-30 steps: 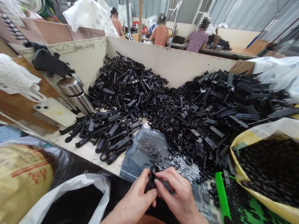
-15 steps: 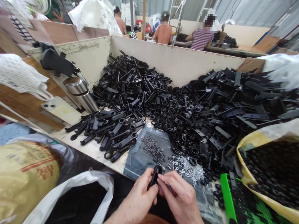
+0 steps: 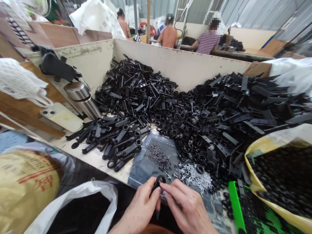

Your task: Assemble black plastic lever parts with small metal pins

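Note:
My left hand [image 3: 140,204] is closed around a black plastic handle-like part with a ring end [image 3: 159,179], its ring uppermost and its narrow tip pointing down below the fingers. At the ring's right side my right hand [image 3: 184,203] is closed in a pinch, thumb and fingertips against the part. Whatever lies between those fingertips is too small or hidden to make out. Just beyond the hands, a heap of small dark springs or screws [image 3: 158,155] and a scatter of silver pins [image 3: 195,175] lie on a grey plastic sheet [image 3: 140,164].
Similar black parts [image 3: 117,139] lie in rows at left, before large piles [image 3: 136,87]. Flat black pieces [image 3: 246,107] heap up at right. A steel flask [image 3: 83,99], phone [image 3: 62,117], white bag [image 3: 107,191], yellow sack of black rings [image 3: 253,182] and green basket [image 3: 236,208] surround the workplace. Several people sit beyond the partition.
The view has shifted slightly. The ringed part has tilted a little in my left hand, its lower tip now showing, and my right fingertips stay against it.

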The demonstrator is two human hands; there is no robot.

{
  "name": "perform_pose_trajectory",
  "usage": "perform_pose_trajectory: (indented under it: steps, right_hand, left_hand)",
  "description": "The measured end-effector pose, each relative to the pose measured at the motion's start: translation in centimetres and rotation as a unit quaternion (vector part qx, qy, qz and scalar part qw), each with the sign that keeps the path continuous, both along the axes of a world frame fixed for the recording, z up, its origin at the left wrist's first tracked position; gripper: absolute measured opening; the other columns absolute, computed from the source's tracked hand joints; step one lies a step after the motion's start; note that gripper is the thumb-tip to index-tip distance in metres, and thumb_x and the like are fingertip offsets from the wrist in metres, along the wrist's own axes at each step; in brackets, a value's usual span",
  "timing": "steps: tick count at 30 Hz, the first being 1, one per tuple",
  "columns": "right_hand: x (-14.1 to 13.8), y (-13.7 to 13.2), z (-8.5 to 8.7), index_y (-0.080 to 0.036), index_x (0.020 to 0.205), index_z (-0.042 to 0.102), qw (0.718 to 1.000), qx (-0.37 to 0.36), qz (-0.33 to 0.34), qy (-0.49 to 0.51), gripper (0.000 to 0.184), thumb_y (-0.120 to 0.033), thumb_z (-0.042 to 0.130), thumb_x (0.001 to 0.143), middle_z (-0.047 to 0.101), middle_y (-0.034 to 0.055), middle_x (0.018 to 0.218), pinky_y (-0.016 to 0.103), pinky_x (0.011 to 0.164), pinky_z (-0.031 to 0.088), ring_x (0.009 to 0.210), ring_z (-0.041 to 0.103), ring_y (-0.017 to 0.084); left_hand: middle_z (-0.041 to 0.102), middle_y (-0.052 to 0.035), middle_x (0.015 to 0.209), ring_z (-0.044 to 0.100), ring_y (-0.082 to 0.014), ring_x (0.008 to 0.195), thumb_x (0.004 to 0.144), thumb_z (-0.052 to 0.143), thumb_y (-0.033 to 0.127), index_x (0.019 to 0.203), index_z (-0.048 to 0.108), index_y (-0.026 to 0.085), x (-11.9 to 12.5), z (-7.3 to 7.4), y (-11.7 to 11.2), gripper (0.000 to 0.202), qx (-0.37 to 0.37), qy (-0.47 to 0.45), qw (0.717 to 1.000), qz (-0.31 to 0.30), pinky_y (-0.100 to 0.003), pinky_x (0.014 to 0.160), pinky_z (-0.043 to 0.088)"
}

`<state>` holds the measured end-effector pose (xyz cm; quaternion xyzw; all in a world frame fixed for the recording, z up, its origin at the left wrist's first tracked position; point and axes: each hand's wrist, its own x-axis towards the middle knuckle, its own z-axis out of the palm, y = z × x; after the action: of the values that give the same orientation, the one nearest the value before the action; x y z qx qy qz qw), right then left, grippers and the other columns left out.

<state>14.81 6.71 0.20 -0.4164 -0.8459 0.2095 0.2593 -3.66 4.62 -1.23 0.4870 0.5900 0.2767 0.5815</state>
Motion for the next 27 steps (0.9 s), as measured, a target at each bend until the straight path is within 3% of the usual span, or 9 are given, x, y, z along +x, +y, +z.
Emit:
perform_pose_trajectory:
  steps: [5,10,15,19,27]
  right_hand:
    - [1.0,-0.9,0.0,-0.021,0.138,0.053,0.999,0.015,-0.036,0.012,0.037,-0.019,0.042,0.103,0.074,0.0118,0.114,0.026,0.08,0.059,0.097,0.075,0.022]
    - [0.5,-1.6,-1.1,-0.023,0.115,0.057,0.996,-0.082,-0.018,0.022,0.023,-0.017,0.038,0.104,0.076,0.0029,0.085,0.02,0.06,0.054,0.069,0.075,0.016]
    - [0.0,-1.5,-1.6,-0.022,0.115,0.061,0.991,-0.129,-0.014,-0.028,0.029,-0.016,0.035,0.103,0.076,0.005,0.092,0.021,0.063,0.054,0.075,0.075,0.017]
    - [0.2,-1.4,-1.6,-0.023,0.118,0.062,0.991,-0.123,-0.011,-0.045,0.031,-0.017,0.035,0.104,0.075,0.0046,0.091,0.021,0.069,0.055,0.078,0.075,0.017]
    - [0.1,-1.5,-2.0,-0.02,0.122,0.061,0.989,-0.07,0.001,-0.128,0.036,-0.007,0.04,0.096,0.074,0.0047,0.088,0.022,0.065,0.054,0.073,0.075,0.018]
  left_hand:
    - [0.055,0.005,0.06,0.05,-0.0139,0.06,0.099,0.045,0.047,0.099,0.063,0.02,-0.1,-0.6,-0.1,0.032,-0.009,-0.04,0.999,-0.004,-0.024,0.064,0.039]
    - [0.062,0.0016,0.066,0.056,-0.0183,0.073,0.095,0.052,0.05,0.111,0.065,0.021,-0.1,-0.6,-0.4,0.036,0.002,0.0,1.0,0.023,-0.026,0.072,0.043]
    - [0.065,0.0006,0.072,0.059,-0.0217,0.085,0.099,0.043,0.048,0.113,0.064,0.023,0.0,-0.6,-0.6,0.035,-0.004,0.052,0.999,-0.011,-0.031,0.088,0.041]
    - [0.064,0.0006,0.069,0.057,-0.0208,0.076,0.096,0.049,0.049,0.115,0.065,0.023,0.2,-1.0,-0.7,0.036,0.007,0.024,0.999,0.026,-0.031,0.081,0.043]
    - [0.058,0.0026,0.061,0.048,-0.0158,0.058,0.089,0.06,0.052,0.11,0.067,0.02,0.6,-1.5,-0.6,0.038,0.004,-0.047,0.995,0.086,-0.025,0.058,0.04]
